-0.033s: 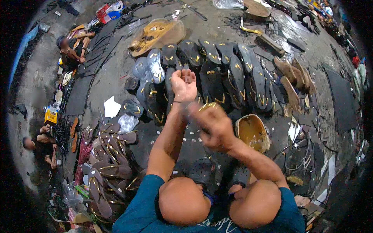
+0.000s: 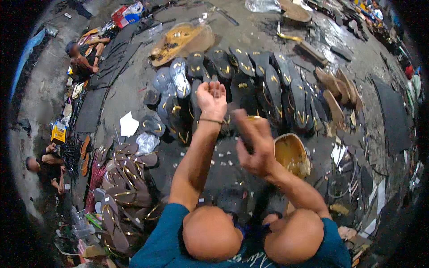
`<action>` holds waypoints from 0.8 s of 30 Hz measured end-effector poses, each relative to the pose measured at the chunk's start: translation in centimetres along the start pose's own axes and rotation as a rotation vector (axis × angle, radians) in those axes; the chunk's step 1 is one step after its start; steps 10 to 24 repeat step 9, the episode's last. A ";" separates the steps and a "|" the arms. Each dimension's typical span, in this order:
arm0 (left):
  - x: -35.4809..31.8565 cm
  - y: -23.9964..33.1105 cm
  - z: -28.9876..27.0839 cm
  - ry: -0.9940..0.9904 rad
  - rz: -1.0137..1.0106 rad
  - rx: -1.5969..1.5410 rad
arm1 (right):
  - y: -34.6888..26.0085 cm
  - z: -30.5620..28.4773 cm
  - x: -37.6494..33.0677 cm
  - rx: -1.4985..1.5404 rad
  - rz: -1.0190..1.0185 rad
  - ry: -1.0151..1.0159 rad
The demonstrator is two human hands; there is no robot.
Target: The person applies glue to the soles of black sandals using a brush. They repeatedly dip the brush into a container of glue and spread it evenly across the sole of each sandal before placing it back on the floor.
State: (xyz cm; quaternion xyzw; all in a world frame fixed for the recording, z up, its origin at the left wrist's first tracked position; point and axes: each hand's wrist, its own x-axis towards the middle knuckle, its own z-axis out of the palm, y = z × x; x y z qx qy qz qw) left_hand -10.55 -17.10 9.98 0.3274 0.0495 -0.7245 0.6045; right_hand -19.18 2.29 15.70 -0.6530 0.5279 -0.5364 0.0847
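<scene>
My left hand (image 2: 212,102) is raised palm up over the rows of black flip-flops (image 2: 243,91) with gold straps. Its fingers curl inward around something small and greyish that I cannot make out. To its right and a little nearer, my right hand (image 2: 258,149) is closed around a dark brown elongated thing (image 2: 242,127), blurred by motion. That thing slants up toward my left wrist, apart from it. Beneath both hands, the near ends of the flip-flops are partly hidden.
A bowl of yellowish stuff (image 2: 291,155) stands right of my right hand. Brown flip-flops (image 2: 129,183) are heaped at the left, brown soles (image 2: 337,85) at the right. A yellow-stained tray (image 2: 183,42) lies beyond the rows. Two people (image 2: 85,58) sit at far left.
My right hand has moved slightly right and nearer, away from my left forearm, and the dark brown thing has swung more upright. My left hand stays almost where it was.
</scene>
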 end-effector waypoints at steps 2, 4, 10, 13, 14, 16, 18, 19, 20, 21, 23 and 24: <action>-0.3 -0.2 0.9 0.023 0.046 -0.031 | -0.7 0.2 -1.5 -0.158 -0.065 -0.017; -2.6 -2.9 2.3 -0.138 0.117 0.087 | 0.1 2.2 -4.7 -0.417 -0.195 -0.308; -1.5 -0.8 -0.3 -0.041 0.393 0.424 | -0.4 -0.9 -1.0 -0.339 -0.253 -0.223; -1.5 -0.8 -0.3 -0.041 0.393 0.424 | -0.4 -0.9 -1.0 -0.339 -0.253 -0.223; -1.5 -0.8 -0.3 -0.041 0.393 0.424 | -0.4 -0.9 -1.0 -0.339 -0.253 -0.223; -1.5 -0.8 -0.3 -0.041 0.393 0.424 | -0.4 -0.9 -1.0 -0.339 -0.253 -0.223; -1.5 -0.8 -0.3 -0.041 0.393 0.424 | -0.4 -0.9 -1.0 -0.339 -0.253 -0.223; -1.5 -0.8 -0.3 -0.041 0.393 0.424 | -0.4 -0.9 -1.0 -0.339 -0.253 -0.223; -1.5 -0.8 -0.3 -0.041 0.393 0.424 | -0.4 -0.9 -1.0 -0.339 -0.253 -0.223; -1.5 -0.8 -0.3 -0.041 0.393 0.424 | -0.4 -0.9 -1.0 -0.339 -0.253 -0.223; -1.5 -0.8 -0.3 -0.041 0.393 0.424 | -0.4 -0.9 -1.0 -0.339 -0.253 -0.223; -1.5 -0.8 -0.3 -0.041 0.393 0.424 | -0.4 -0.9 -1.0 -0.339 -0.253 -0.223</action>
